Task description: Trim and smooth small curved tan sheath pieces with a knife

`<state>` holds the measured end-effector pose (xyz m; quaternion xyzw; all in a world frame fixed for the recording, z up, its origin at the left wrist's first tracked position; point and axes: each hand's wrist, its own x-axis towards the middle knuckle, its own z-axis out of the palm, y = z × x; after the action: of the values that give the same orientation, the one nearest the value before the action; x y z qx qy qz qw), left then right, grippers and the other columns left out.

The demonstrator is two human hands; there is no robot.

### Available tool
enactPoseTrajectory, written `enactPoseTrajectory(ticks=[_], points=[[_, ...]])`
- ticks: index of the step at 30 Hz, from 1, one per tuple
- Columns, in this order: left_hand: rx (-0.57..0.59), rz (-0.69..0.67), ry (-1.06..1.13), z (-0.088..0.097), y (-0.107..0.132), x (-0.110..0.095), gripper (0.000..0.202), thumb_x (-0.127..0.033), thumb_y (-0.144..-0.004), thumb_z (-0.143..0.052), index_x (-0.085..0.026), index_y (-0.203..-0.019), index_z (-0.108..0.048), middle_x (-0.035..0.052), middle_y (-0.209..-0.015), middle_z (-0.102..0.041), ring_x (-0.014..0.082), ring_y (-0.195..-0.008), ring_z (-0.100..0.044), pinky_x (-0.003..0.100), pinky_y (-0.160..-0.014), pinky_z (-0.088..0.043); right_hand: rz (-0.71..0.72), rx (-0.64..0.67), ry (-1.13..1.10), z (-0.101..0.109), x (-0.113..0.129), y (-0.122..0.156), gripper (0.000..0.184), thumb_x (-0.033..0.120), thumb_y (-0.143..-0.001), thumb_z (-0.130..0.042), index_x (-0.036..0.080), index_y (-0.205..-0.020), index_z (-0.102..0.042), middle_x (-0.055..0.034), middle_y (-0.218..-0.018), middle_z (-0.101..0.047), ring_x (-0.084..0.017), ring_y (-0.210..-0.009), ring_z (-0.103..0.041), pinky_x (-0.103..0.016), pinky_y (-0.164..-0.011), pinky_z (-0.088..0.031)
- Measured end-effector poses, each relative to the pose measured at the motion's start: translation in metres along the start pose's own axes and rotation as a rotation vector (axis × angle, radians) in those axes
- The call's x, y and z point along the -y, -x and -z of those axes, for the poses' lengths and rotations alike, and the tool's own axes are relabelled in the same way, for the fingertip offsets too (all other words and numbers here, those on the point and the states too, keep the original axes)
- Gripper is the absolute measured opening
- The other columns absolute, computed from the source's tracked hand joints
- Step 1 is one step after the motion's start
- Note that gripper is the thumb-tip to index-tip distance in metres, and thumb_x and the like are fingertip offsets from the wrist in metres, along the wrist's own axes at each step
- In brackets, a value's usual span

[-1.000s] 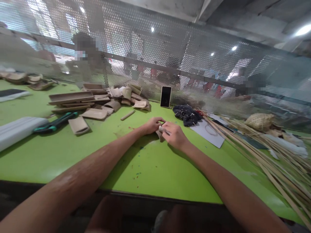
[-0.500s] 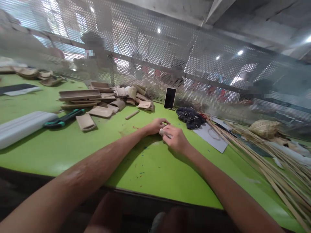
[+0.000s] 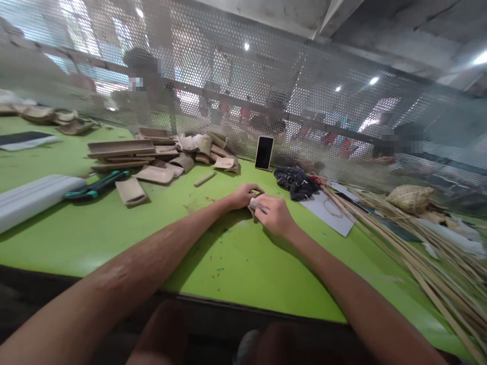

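Observation:
My right hand (image 3: 274, 213) is closed on a small pale folded piece (image 3: 259, 206), pinched between thumb and fingers just above the green table (image 3: 228, 274). Whether that piece is sandpaper, cloth or bamboo, I cannot tell. Against its far side rests my left hand (image 3: 244, 195), with fingers curled inward. What the left fingers hold is hidden behind the two hands. A short light stick (image 3: 205, 179) lies beyond my left hand, and past my right hand is a bundle of dark cloth (image 3: 296, 182).
Split bamboo pieces (image 3: 122, 148) are heaped at the back left, near a black-and-green tool (image 3: 97, 186) and a white block (image 3: 34, 200). A dark-screened phone (image 3: 264, 152) leans against the perforated screen (image 3: 236, 96). Long bamboo strips (image 3: 407, 253) and a woven item (image 3: 411, 198) occupy the right.
My right hand has shifted very slightly, and more of the pale piece shows below its fingers. My left hand stays about where it was. The whole view has moved a little.

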<state>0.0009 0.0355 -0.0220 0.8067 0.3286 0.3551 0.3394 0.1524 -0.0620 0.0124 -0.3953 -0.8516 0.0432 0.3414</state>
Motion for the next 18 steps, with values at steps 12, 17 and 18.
enactPoseTrajectory(ticks=[12,17,18], points=[[0.002,-0.027,0.033,-0.0004,-0.0009,0.0047,0.039,-0.015,-0.073,-0.052,-0.008,-0.106,-0.073,0.0090,-0.102,-0.076,0.0220,-0.093,-0.067,0.031,-0.086,-0.053,0.059,0.028,-0.001,-0.0055,0.0024,-0.0018,0.015,0.010,-0.081,-0.057,0.019,-0.078,-0.068,-0.0075,-0.089,-0.071,-0.022,-0.083,-0.062,-0.037,-0.081,-0.048],[-0.015,0.010,0.013,-0.0007,-0.0020,0.0052,0.039,-0.011,-0.073,-0.050,-0.009,-0.104,-0.074,0.0080,-0.099,-0.076,0.0202,-0.090,-0.067,0.031,-0.084,-0.054,0.063,-0.003,-0.033,-0.0043,0.0011,-0.0012,0.017,0.010,-0.083,-0.058,0.019,-0.086,-0.072,-0.0069,-0.093,-0.074,-0.021,-0.086,-0.064,-0.038,-0.084,-0.050],[0.001,-0.004,0.018,-0.0004,-0.0023,0.0051,0.038,-0.012,-0.074,-0.050,-0.009,-0.104,-0.074,0.0082,-0.101,-0.076,0.0201,-0.091,-0.068,0.030,-0.085,-0.054,0.097,0.016,-0.046,-0.0037,0.0015,-0.0009,0.018,0.010,-0.083,-0.058,0.019,-0.087,-0.072,-0.0063,-0.094,-0.074,-0.021,-0.087,-0.064,-0.038,-0.087,-0.050]])
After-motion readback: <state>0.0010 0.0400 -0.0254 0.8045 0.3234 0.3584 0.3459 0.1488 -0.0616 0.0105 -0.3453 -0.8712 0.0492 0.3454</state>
